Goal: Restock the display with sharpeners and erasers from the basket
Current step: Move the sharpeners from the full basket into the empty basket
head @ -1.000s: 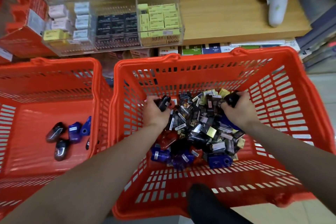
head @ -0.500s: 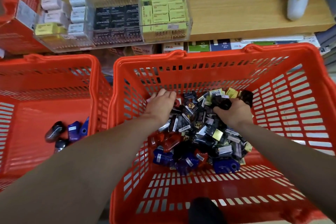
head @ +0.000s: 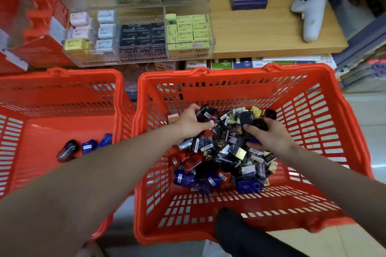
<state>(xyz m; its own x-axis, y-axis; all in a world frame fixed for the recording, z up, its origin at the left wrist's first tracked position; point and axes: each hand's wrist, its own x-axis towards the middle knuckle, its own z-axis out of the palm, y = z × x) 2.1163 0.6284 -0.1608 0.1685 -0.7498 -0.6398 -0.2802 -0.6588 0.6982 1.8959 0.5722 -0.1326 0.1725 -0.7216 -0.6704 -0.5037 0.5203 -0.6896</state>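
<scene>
Down in the right-hand orange basket (head: 325, 123) both hands are buried at the far edge of a heap of small packets (head: 227, 152), sharpeners and erasers all jumbled together. The left hand (head: 191, 124) has its fingers curled round a dark packet (head: 205, 113) with a white label. The right hand (head: 267, 134) grips a couple of black pieces (head: 250, 121), thumb over the top; how many exactly I cannot tell, since its fingers cover them. Most of the heap is blurred, so which pieces are erasers and which are sharpeners is hard to say, though a blue sharpener (head: 248, 185) lies plainly at the near edge.

Beside it stands a second orange basket (head: 62, 98), cut off at the left, with a few dark and blue sharpeners (head: 83, 148) on its floor, partly hidden behind the left forearm. Above, the clear display bins (head: 144, 37) on the wooden shelf (head: 261, 33) hold rows of boxed stock, their print unreadable. A white toy (head: 309, 14) rests on the shelf to the right. Something dark (head: 234, 229) blocks the basket's near wall.
</scene>
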